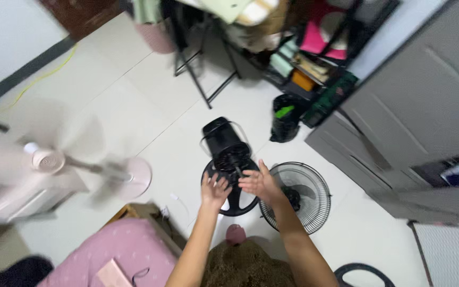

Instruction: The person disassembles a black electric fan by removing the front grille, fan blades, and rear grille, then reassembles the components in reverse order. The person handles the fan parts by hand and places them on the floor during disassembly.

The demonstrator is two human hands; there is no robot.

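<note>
A black fan motor unit (225,144) lies on the pale tiled floor with its shaft pointing toward me, on a round black base (238,203). My left hand (214,189) hovers with fingers spread just left of the shaft. My right hand (259,183) reaches in from the right, fingers apart, close to the shaft. Neither hand holds anything. A round black wire fan grille (299,195) lies on the floor under my right forearm.
A pink standing fan (49,161) with a round base (134,177) runs at the left. A black bag (286,118) sits by a grey door (421,106). A folding stand (203,58) and cluttered shelves (314,42) fill the back. A pink cushion (112,255) lies near me.
</note>
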